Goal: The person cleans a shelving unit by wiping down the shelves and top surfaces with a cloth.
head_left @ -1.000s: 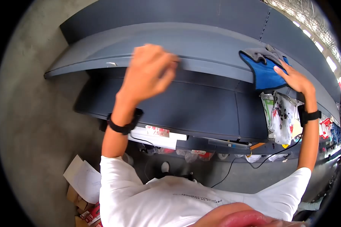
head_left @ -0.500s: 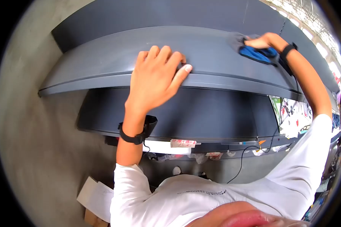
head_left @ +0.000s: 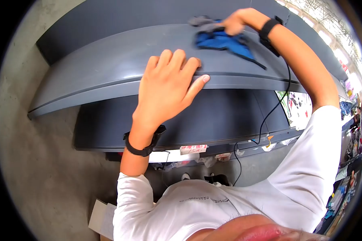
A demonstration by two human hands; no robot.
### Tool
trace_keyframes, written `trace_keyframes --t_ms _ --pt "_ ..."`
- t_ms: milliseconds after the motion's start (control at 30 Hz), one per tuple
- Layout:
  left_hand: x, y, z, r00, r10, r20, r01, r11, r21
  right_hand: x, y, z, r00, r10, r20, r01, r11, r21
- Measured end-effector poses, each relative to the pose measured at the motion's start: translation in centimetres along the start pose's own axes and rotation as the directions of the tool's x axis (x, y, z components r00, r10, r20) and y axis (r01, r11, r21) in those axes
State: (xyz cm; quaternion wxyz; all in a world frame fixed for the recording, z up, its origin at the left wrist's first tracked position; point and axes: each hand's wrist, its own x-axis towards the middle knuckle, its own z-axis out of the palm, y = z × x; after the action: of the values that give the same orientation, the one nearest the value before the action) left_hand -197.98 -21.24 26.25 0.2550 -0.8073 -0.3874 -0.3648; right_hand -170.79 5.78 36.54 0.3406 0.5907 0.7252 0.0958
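Observation:
My right hand (head_left: 234, 25) is closed on a blue and grey cloth (head_left: 219, 41) with dark edging. The cloth lies bunched on the upper grey metal shelf (head_left: 108, 52), near its back panel, and one corner trails to the right. Part of the cloth is blurred by motion. My left hand (head_left: 165, 86) rests on the front edge of the same shelf, fingers apart and slightly bent over the top, thumb pointing right. Its fingertips are partly hidden, and nothing shows in its grasp. Each wrist wears a black strap with a small device.
Below is a darker shelf (head_left: 181, 120) with a red-lettered price tag (head_left: 193, 149) and bagged goods under it. Patterned packaging (head_left: 299, 108) stands at the right. A black cable (head_left: 269, 114) hangs from my right wrist. An opened carton (head_left: 101, 219) is on the floor at the lower left.
My right hand has moved the cloth leftward and toward the back of the shelf, and the cloth is more spread out. My left hand stays on the shelf edge. The view has shifted slightly.

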Motion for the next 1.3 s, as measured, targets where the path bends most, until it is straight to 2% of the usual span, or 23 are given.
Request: trace_keyframes --t_ms 33,100,167,267,333,400,433,500,533,567,600,667,700,733,767,800,900,933,1033,1067,1167,1233,1300 --pt "-0.1 -0.2 0.3 0.999 0.028 -0.023 -0.028 1.000 -0.003 -2.3 1.6 1.6 0.996 0.066 -0.067 -0.075 0.987 -0.139" --pt "-0.3 -0.5 0.5 0.997 0.058 -0.054 -0.058 0.998 -0.002 2.6 10.3 9.2 0.963 0.168 -0.209 -0.165 0.986 0.033" --pt "-0.3 -0.6 0.5 0.998 0.040 -0.042 -0.040 0.999 -0.006 5.3 12.4 9.9 0.985 0.151 -0.088 -0.149 0.988 0.036" --pt "-0.2 -0.5 0.8 0.998 0.038 -0.056 -0.040 0.999 -0.032 0.0 6.8 6.1 0.996 0.080 -0.042 -0.087 0.976 -0.199" --pt "-0.3 -0.3 0.7 0.999 0.029 -0.036 -0.030 1.000 -0.008 -1.7 3.4 3.9 0.991 0.131 0.009 -0.130 0.986 -0.105" --pt "-0.3 -0.3 0.8 0.998 0.029 -0.052 -0.031 0.999 -0.021 -1.2 1.5 2.7 0.996 0.074 -0.047 -0.075 0.997 -0.017" --pt "-0.2 -0.3 0.9 0.997 0.030 -0.073 -0.032 0.999 -0.021 1.0 1.2 2.3 0.995 -0.047 -0.087 0.042 0.997 -0.063" --pt "-0.2 -0.4 0.7 0.996 0.032 -0.077 -0.036 0.999 -0.040 -2.4 -3.2 -0.2 0.945 -0.263 -0.196 0.261 0.965 -0.037" --pt "-0.2 -0.3 0.7 0.996 0.033 -0.082 -0.038 0.998 -0.053 0.2 -3.5 0.0 0.928 -0.286 -0.241 0.285 0.958 -0.038" --pt "-0.1 -0.1 0.6 0.997 0.032 -0.074 -0.034 0.999 -0.037 -0.6 -6.0 -1.9 0.951 -0.279 -0.131 0.267 0.958 -0.101" --pt "0.0 0.1 0.9 0.996 0.052 -0.073 -0.057 0.996 -0.067 -2.6 -7.9 -3.8 0.960 -0.255 -0.113 0.248 0.966 -0.077" --pt "-0.2 0.3 1.3 0.993 0.008 -0.118 -0.010 1.000 -0.010 -6.2 -10.5 -6.3 0.929 -0.369 0.018 0.369 0.929 -0.014" --pt "-0.4 0.1 1.6 0.991 0.009 -0.132 -0.008 1.000 0.006 -5.7 -10.4 -5.6 0.929 -0.371 0.019 0.371 0.929 -0.010" --pt "-0.4 -0.1 1.5 0.991 0.006 -0.132 -0.004 1.000 0.015 -5.0 -10.2 -5.0 0.842 -0.498 -0.205 0.510 0.860 0.004" --pt "-0.5 -0.3 1.3 0.992 -0.010 -0.128 0.007 1.000 -0.020 -4.4 -10.3 -4.6 0.693 -0.591 -0.414 0.641 0.767 -0.024" --pt "-0.7 -0.3 1.1 0.992 -0.027 -0.121 0.020 0.998 -0.058 -2.8 -9.9 -3.9 0.683 -0.604 -0.410 0.650 0.759 -0.036" --pt "-0.5 -0.4 0.6 0.994 0.003 -0.108 -0.008 0.999 -0.046 0.7 -7.7 -2.5 0.486 -0.616 -0.620 0.730 0.676 -0.100" --pt "-0.6 -0.3 0.6 0.994 -0.016 -0.110 0.014 1.000 -0.024 2.9 -7.2 -3.1 0.744 -0.477 -0.468 0.532 0.847 -0.018" --pt "-0.8 -0.3 0.7 0.992 0.031 -0.120 -0.037 0.998 -0.045 -0.3 -9.4 -5.2 0.868 -0.338 -0.365 0.348 0.937 -0.041" --pt "-0.8 -0.3 0.8 0.993 0.015 -0.119 -0.017 1.000 -0.015 -0.9 -10.1 -5.9 0.808 -0.435 -0.398 0.449 0.891 -0.063" --pt "-0.7 -0.3 1.2 0.977 0.017 -0.210 -0.031 0.998 -0.061 1.3 -13.7 -8.9 0.901 -0.345 -0.263 0.349 0.936 -0.032" --pt "-1.1 -0.6 0.9 0.980 0.008 -0.200 -0.018 0.999 -0.048 -1.1 -17.8 -11.0 0.815 -0.467 -0.344 0.480 0.876 -0.051" --pt "-1.3 -0.7 0.7 0.982 -0.003 -0.189 -0.009 0.998 -0.064 -4.1 -21.3 -11.7 0.676 -0.550 -0.490 0.559 0.817 -0.146"
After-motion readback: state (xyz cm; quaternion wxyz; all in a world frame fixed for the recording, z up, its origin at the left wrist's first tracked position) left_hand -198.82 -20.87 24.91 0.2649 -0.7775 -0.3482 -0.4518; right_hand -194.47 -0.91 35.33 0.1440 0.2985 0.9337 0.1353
